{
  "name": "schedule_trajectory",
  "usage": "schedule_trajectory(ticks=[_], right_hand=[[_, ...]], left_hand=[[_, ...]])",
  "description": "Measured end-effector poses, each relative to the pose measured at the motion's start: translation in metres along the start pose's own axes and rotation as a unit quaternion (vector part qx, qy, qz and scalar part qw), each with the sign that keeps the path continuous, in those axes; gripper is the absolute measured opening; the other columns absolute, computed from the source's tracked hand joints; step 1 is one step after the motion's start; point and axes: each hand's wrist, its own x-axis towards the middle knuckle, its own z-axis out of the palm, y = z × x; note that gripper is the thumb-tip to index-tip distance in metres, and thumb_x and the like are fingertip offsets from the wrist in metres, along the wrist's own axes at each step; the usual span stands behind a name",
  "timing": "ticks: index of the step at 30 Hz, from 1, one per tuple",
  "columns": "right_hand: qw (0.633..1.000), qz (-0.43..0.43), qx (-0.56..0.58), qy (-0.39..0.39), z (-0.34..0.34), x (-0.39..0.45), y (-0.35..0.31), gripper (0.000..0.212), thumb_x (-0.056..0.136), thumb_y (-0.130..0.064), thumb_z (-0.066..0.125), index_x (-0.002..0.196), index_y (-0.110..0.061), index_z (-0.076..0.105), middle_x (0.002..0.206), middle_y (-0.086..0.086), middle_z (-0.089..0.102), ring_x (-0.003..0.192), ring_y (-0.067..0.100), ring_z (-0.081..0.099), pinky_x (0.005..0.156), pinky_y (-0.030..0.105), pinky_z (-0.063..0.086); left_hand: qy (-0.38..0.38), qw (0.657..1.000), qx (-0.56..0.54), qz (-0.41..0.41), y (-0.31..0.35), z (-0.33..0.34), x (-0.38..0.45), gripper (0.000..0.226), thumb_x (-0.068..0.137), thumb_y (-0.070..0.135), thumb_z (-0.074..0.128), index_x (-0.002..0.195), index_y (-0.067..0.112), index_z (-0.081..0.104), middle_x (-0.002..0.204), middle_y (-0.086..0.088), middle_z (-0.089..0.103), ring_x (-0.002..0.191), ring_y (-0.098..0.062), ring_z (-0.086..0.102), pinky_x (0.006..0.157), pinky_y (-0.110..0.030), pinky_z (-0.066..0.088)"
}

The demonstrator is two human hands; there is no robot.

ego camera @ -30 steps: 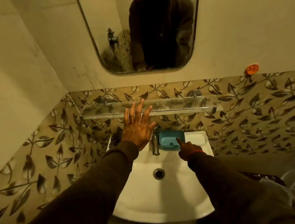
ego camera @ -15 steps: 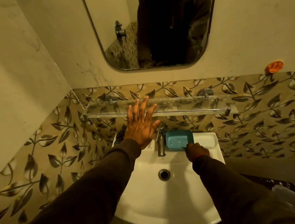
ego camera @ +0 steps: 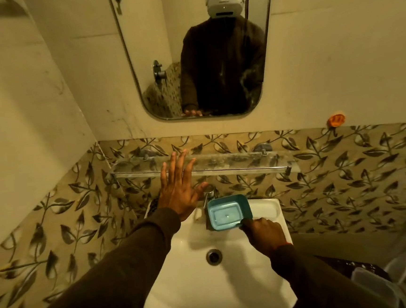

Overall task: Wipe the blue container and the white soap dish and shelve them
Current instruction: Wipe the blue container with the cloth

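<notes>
The blue rectangular plastic container (ego camera: pixel 229 211) is gripped at its near corner by the right hand (ego camera: pixel 265 234), apparently being picked up for wiping, while the left hand (ego camera: pixel 179 192) is held open and empty; a cloth, nowhere seen, would be needed next.

A mirror (ego camera: pixel 213 54) hangs above a white sink (ego camera: pixel 216 287) with a tap (ego camera: pixel 209 193).

Right hand (ego camera: pixel 265 234) pinches the tilted blue container (ego camera: pixel 228 211) over the sink (ego camera: pixel 196 289); left hand (ego camera: pixel 178 192) hovers, fingers spread.
</notes>
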Motion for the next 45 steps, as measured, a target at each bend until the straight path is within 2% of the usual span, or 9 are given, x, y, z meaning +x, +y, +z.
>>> schedule_trajectory(ticks=[11, 15, 17, 23, 27, 34, 38, 42, 45], right_hand=[[0.952, -0.175, 0.027, 0.25, -0.094, -0.001, -0.08, 0.023, 0.093, -0.042, 0.045, 0.102, -0.025, 0.057, 0.073, -0.002, 0.072, 0.053, 0.017, 0.063, 0.04, 0.027, 0.048], [0.934, -0.207, 0.027, 0.291, -0.116, 0.014, -0.105, 0.026, 0.093, -0.042, 0.045, 0.106, -0.025, 0.06, 0.075, 0.001, 0.072, 0.053, 0.016, 0.064, 0.039, 0.025, 0.048], [0.928, -0.217, 0.029, 0.303, -0.12, 0.021, -0.116, 0.024, 0.094, -0.04, 0.05, 0.106, -0.024, 0.063, 0.076, 0.002, 0.073, 0.055, 0.016, 0.065, 0.041, 0.024, 0.049], [0.925, -0.225, 0.074, 0.296, -0.108, 0.037, -0.146, 0.025, 0.093, -0.035, 0.059, 0.114, -0.022, 0.062, 0.08, 0.006, 0.074, 0.061, 0.022, 0.066, 0.048, 0.036, 0.054], [0.919, -0.244, 0.142, 0.275, -0.092, 0.045, -0.16, 0.042, 0.092, -0.033, 0.059, 0.131, -0.021, 0.049, 0.086, -0.002, 0.074, 0.057, 0.007, 0.063, 0.045, 0.013, 0.043], [0.937, -0.181, 0.233, 0.189, -0.039, 0.068, -0.164, 0.028, 0.095, -0.05, 0.038, 0.11, -0.028, 0.044, 0.07, -0.016, 0.051, 0.05, -0.001, 0.047, 0.045, 0.011, 0.033], [0.97, -0.157, 0.184, 0.034, 0.001, 0.091, -0.167, 0.034, 0.094, -0.039, 0.045, 0.126, -0.028, 0.039, 0.097, -0.001, 0.067, 0.081, 0.015, 0.062, 0.062, 0.029, 0.046], [0.96, -0.179, 0.181, -0.12, 0.032, 0.123, -0.18, 0.06, 0.093, -0.021, 0.055, 0.146, -0.009, 0.029, 0.145, 0.014, 0.043, 0.132, 0.029, 0.042, 0.106, 0.031, 0.037], [0.915, -0.096, 0.335, -0.203, 0.041, 0.144, -0.2, 0.049, 0.095, -0.011, 0.053, 0.141, -0.002, 0.038, 0.137, 0.008, 0.045, 0.129, 0.032, 0.045, 0.097, 0.019, 0.044]], left_hand=[[0.076, 0.951, -0.234, -0.185, -0.022, -0.05, -0.018, 0.101, 0.076, 0.092, 0.013, 0.151, 0.028, 0.035, 0.155, -0.007, 0.041, 0.139, -0.026, 0.033, 0.116, -0.055, 0.023], [-0.018, 0.722, -0.617, -0.311, -0.029, -0.077, -0.011, 0.106, 0.068, 0.088, 0.049, 0.148, 0.02, 0.039, 0.139, -0.017, 0.058, 0.121, -0.034, 0.06, 0.106, -0.058, 0.046], [-0.03, 0.681, -0.66, -0.316, -0.034, -0.088, -0.012, 0.092, 0.072, 0.082, 0.053, 0.141, 0.022, 0.049, 0.133, -0.019, 0.063, 0.118, -0.035, 0.063, 0.102, -0.057, 0.05], [0.011, 0.685, -0.639, -0.351, -0.046, -0.107, -0.022, 0.071, 0.079, 0.072, 0.045, 0.122, 0.02, 0.066, 0.111, -0.013, 0.076, 0.087, -0.023, 0.076, 0.061, -0.034, 0.061], [0.019, 0.681, -0.613, -0.401, -0.056, -0.121, -0.028, 0.062, 0.093, 0.065, 0.043, 0.118, 0.015, 0.069, 0.082, -0.005, 0.08, 0.064, -0.019, 0.076, 0.042, -0.028, 0.056], [0.052, 0.687, -0.541, -0.483, -0.079, -0.13, -0.042, 0.061, 0.091, 0.069, 0.046, 0.12, 0.02, 0.066, 0.101, -0.013, 0.075, 0.072, -0.024, 0.072, 0.042, -0.029, 0.055], [0.05, 0.679, -0.521, -0.514, -0.095, -0.129, -0.054, 0.062, 0.09, 0.07, 0.046, 0.119, 0.019, 0.066, 0.095, -0.01, 0.073, 0.074, -0.026, 0.072, 0.04, -0.03, 0.053], [0.057, 0.676, -0.512, -0.527, -0.109, -0.125, -0.059, 0.064, 0.09, 0.071, 0.045, 0.118, 0.019, 0.067, 0.105, -0.016, 0.075, 0.086, -0.033, 0.074, 0.049, -0.036, 0.057], [0.066, 0.673, -0.508, -0.534, -0.116, -0.122, -0.057, 0.059, 0.089, 0.07, 0.046, 0.115, 0.022, 0.068, 0.109, -0.016, 0.074, 0.086, -0.032, 0.073, 0.048, -0.035, 0.057]])
